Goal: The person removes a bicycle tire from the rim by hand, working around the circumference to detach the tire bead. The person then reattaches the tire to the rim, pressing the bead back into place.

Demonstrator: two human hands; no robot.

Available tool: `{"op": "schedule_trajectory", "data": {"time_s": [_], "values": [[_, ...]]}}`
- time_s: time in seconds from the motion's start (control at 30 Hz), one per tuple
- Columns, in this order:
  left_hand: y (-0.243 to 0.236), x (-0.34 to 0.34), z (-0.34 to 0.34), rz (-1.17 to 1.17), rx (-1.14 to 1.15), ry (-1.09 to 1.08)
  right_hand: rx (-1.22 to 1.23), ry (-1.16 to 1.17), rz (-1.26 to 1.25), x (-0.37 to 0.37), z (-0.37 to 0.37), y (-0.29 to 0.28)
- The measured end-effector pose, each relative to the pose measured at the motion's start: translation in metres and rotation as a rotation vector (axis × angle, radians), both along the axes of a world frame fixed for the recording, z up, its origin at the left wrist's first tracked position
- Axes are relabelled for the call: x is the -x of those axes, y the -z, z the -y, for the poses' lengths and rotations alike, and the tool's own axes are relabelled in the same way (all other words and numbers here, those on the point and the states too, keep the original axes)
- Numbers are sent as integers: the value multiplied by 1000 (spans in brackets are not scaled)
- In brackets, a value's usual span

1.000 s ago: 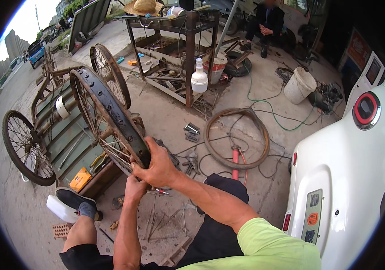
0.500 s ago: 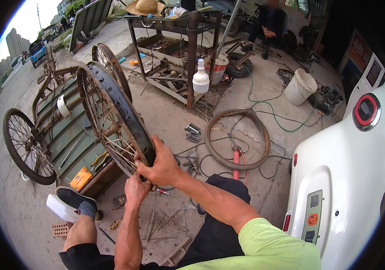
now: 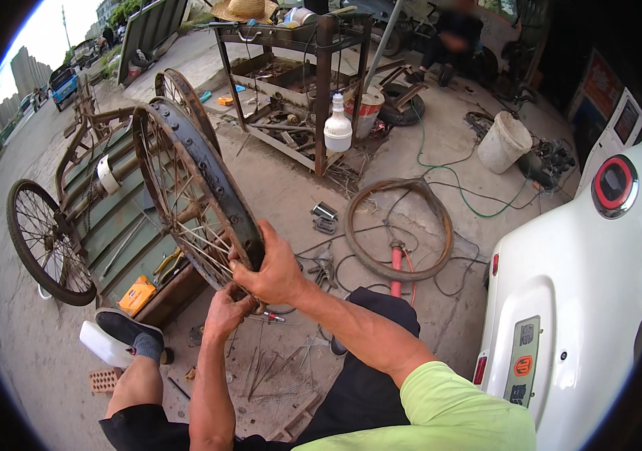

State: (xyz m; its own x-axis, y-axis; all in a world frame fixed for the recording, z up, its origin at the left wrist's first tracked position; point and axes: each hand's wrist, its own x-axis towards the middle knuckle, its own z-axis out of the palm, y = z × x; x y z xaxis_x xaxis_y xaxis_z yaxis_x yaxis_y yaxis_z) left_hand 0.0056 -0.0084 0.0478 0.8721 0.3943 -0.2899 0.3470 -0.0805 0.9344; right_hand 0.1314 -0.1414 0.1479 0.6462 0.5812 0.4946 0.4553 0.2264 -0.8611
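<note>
A rusty spoked wheel [image 3: 189,188], its dark rim studded with small fittings, stands tilted in front of me. My right hand [image 3: 268,267] is closed around the lower right of its rim, thumb near the spokes. Just below, my left hand [image 3: 232,304] grips the bottom of the same wheel, partly covered by the right. Behind it is an upturned tricycle cart [image 3: 114,225] with two more wheels; whether the held wheel is attached to it is unclear. A yellow box [image 3: 139,293] and pliers lie on the cart.
A metal tool trolley [image 3: 321,90] and seated person [image 3: 456,41] are behind. A worn tyre [image 3: 441,248], red pump [image 3: 397,274], hoses, loose spokes and a white bucket [image 3: 503,139] lie about. A white car [image 3: 546,286] stands right, a brick [image 3: 105,381] lower left.
The wheel's top has shifted slightly to the right, with both my hands staying on it and moving slightly up and right. The whole view has also shifted a little.
</note>
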Motion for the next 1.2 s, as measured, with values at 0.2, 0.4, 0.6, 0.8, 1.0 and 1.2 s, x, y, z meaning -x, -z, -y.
{"op": "schedule_trajectory", "data": {"time_s": [0.2,0.4,0.6,0.8,1.0,1.2], "values": [[-16,-8,18,-43,-291,-74,12,2,26,6,4,-6],[8,-6,4,80,196,-44,23,26,54,0,4,-4],[10,12,-15,22,181,51,11,-99,-141,6,-6,2],[-26,0,16,-196,-604,-73,-156,-103,-134,16,-3,-5],[-10,7,6,-41,-284,-33,-146,-69,-127,16,-8,-5],[24,14,-13,119,272,62,-173,-86,-121,14,-7,-4]]}}
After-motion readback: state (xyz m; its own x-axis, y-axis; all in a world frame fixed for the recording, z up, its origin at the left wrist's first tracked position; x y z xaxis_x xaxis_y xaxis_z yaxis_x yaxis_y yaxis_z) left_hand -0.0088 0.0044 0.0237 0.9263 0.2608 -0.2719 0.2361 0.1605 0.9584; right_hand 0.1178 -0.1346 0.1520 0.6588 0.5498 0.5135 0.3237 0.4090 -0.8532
